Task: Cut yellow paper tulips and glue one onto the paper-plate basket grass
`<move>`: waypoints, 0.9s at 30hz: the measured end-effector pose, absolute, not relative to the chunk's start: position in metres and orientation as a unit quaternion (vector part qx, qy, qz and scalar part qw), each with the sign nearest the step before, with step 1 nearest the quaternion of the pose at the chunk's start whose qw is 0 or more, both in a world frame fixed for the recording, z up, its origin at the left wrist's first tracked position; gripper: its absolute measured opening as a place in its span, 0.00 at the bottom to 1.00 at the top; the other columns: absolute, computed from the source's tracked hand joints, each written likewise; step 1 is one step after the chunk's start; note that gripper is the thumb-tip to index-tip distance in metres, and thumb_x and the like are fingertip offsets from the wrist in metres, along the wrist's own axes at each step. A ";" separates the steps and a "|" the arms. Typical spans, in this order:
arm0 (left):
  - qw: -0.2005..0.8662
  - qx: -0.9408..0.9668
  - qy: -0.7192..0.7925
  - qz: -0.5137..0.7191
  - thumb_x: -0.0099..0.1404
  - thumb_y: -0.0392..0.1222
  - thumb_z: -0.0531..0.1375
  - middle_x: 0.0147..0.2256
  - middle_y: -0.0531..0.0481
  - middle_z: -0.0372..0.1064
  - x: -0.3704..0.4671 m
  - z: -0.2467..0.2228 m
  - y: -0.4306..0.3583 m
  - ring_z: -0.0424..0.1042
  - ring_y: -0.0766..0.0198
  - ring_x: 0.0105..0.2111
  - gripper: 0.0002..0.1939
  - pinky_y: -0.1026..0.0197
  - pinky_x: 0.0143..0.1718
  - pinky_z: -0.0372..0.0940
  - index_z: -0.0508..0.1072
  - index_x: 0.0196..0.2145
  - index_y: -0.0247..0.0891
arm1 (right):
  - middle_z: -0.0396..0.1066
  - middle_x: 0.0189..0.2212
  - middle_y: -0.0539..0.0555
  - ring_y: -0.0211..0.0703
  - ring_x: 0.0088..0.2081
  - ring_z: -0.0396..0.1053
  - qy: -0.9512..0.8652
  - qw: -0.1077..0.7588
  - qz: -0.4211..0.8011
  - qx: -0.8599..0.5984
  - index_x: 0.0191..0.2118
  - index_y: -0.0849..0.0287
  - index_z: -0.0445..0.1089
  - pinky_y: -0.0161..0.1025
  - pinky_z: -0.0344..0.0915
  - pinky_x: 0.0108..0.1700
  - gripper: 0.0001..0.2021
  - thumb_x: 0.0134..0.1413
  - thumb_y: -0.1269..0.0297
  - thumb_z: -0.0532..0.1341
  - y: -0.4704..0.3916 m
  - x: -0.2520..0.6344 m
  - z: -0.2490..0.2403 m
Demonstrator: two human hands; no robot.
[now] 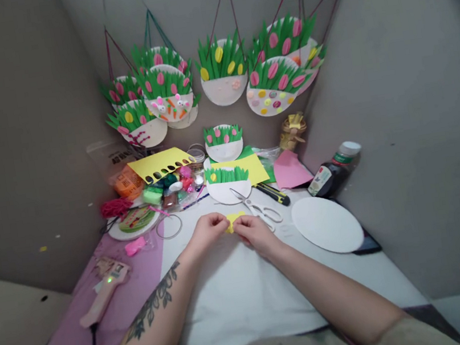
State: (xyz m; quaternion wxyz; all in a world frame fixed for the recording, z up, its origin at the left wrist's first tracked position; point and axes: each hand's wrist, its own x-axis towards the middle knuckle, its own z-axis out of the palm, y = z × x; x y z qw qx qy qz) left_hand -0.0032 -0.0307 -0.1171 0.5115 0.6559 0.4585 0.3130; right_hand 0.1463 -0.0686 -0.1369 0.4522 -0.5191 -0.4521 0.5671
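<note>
A small piece of yellow paper (234, 218) is pinched between my two hands above the white table cover. My left hand (211, 228) grips its left side, with fingers and thumb pressed together. From the right, my right hand (256, 232) pinches the other side. Just behind my right hand lie white-handled scissors (264, 211), their blades resting on a white half plate (229, 191). Green paper grass and one yellow egg shape stand along that plate's top edge. The fingers hide part of the yellow paper, so its exact outline does not show.
A pink glue gun (105, 295) with a green light lies at left. At right are a dark bottle (335, 168), a white oval plate (328, 225) and a utility knife (273, 193). Craft supplies and a punched yellow sheet (159, 164) stand behind; decorated plates (225, 90) hang on the wall.
</note>
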 end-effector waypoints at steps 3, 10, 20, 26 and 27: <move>0.507 0.664 0.453 0.312 0.52 0.40 0.56 0.21 0.55 0.65 -0.002 -0.120 -0.031 0.62 0.70 0.22 0.08 0.68 0.25 0.56 0.71 0.24 0.33 | 0.53 0.12 0.41 0.29 0.15 0.47 -0.473 0.469 0.540 -0.515 0.24 0.59 0.62 0.29 0.42 0.17 0.09 0.42 0.59 0.60 -0.067 0.145 -0.134; 0.402 0.608 0.540 0.421 0.54 0.43 0.56 0.23 0.52 0.68 -0.039 -0.103 -0.011 0.63 0.69 0.22 0.11 0.68 0.24 0.58 0.73 0.29 0.33 | 0.60 0.16 0.45 0.32 0.19 0.55 -0.522 0.450 0.493 -0.531 0.23 0.61 0.66 0.31 0.50 0.22 0.07 0.41 0.62 0.59 -0.046 0.147 -0.130; 0.204 0.777 0.560 0.202 0.54 0.37 0.54 0.33 0.47 0.75 -0.069 -0.121 0.010 0.70 0.61 0.32 0.13 0.64 0.34 0.61 0.78 0.31 0.36 | 0.68 0.25 0.51 0.38 0.29 0.65 -0.684 0.346 0.302 -0.566 0.21 0.61 0.72 0.33 0.59 0.35 0.07 0.42 0.70 0.57 0.010 0.110 -0.141; 0.182 0.798 0.556 0.144 0.54 0.36 0.53 0.33 0.46 0.75 -0.062 -0.121 0.009 0.70 0.61 0.32 0.14 0.64 0.33 0.60 0.79 0.32 0.37 | 0.66 0.26 0.52 0.38 0.31 0.64 -0.707 0.320 0.254 -0.577 0.23 0.61 0.71 0.33 0.58 0.36 0.08 0.44 0.69 0.56 0.017 0.104 -0.151; 0.188 0.794 0.561 0.139 0.54 0.37 0.53 0.33 0.46 0.75 -0.062 -0.121 0.009 0.70 0.61 0.32 0.14 0.64 0.33 0.60 0.79 0.31 0.37 | 0.66 0.27 0.52 0.38 0.31 0.64 -0.712 0.314 0.251 -0.576 0.23 0.61 0.71 0.33 0.58 0.36 0.08 0.44 0.69 0.55 0.018 0.104 -0.152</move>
